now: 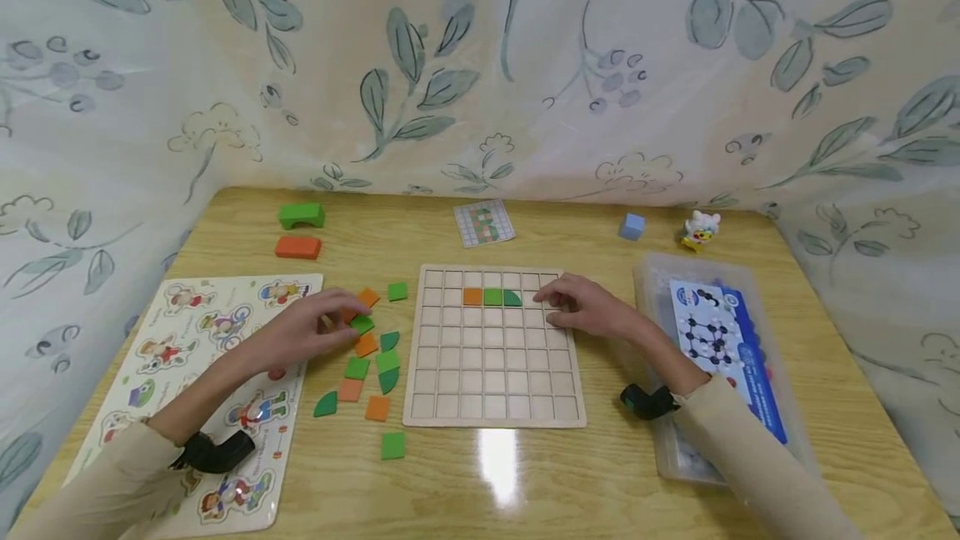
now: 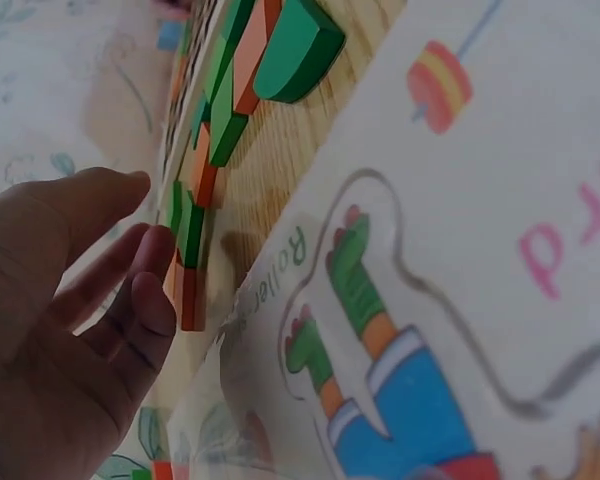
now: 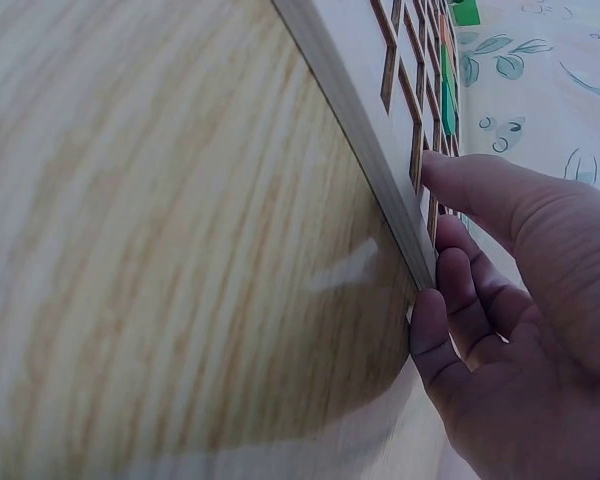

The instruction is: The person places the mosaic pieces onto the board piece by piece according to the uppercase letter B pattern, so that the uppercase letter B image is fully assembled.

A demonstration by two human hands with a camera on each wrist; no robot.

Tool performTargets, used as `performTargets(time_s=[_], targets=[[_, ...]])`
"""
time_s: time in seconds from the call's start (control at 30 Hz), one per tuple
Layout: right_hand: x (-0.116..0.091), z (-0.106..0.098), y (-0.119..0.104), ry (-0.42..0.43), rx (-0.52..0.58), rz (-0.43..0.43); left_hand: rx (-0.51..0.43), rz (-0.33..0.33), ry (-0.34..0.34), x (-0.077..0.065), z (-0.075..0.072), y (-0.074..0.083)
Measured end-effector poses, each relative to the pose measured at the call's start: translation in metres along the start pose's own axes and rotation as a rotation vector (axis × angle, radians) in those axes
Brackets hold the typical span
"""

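Observation:
My left hand (image 1: pixel 321 325) hovers over the scattered wooden tiles to the left of the grid board, its fingertips beside an orange tile (image 1: pixel 367 297) and a green tile (image 1: pixel 362 324). In the left wrist view the thumb and fingers (image 2: pixel 156 300) stand apart with nothing pinched between them. The wooden grid board (image 1: pixel 492 416) holds a row of three pieces: an orange square (image 1: pixel 472 297), a green square (image 1: pixel 492 297) and a dark green rounded piece (image 1: pixel 512 298). My right hand (image 1: pixel 588 307) rests at the board's right edge, fingers loosely bent, holding no tile.
A picture puzzle board (image 1: pixel 168 307) lies under my left forearm. A clear plastic box (image 1: pixel 667 448) is beside my right forearm. Along the back are a pattern card (image 1: pixel 484 223), a green arch block (image 1: pixel 302 215), a red block (image 1: pixel 297 247), a blue cube (image 1: pixel 632 227) and a figurine (image 1: pixel 701 229).

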State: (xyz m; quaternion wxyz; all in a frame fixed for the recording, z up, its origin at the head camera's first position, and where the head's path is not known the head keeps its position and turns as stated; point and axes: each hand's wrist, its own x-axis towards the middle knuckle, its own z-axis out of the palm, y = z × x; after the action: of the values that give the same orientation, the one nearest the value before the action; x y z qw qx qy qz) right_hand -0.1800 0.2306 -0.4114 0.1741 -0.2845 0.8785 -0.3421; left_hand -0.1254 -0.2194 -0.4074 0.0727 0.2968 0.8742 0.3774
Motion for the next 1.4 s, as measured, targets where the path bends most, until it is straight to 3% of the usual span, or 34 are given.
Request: performTargets(time_s=[0.3,0.77,1.03,1.13,1.27,1.4], targets=[[0.0,0.001,-0.001,-0.003,0.01,-0.016,-0.016,0.077,-0.122,0.003,0.002,-0.007],[-0.001,-0.001,-0.001,0.0,0.0,-0.007,0.054,-0.009,-0.131,0.009,0.003,-0.005],[-0.001,0.0,-0.001,0.001,-0.014,-0.005,0.063,-0.014,-0.081,0.009,0.004,-0.006],[0.0,0.0,-0.001,0.003,-0.015,-0.01,0.127,-0.024,-0.051,0.009,0.002,-0.003],[0.0,0.0,-0.001,0.003,-0.011,-0.009,0.203,-0.046,0.03,0.014,-0.003,0.006],[0.0,0.0,0.0,-0.002,-0.008,-0.001,0.193,-0.008,0.121,0.022,-0.005,0.013]])
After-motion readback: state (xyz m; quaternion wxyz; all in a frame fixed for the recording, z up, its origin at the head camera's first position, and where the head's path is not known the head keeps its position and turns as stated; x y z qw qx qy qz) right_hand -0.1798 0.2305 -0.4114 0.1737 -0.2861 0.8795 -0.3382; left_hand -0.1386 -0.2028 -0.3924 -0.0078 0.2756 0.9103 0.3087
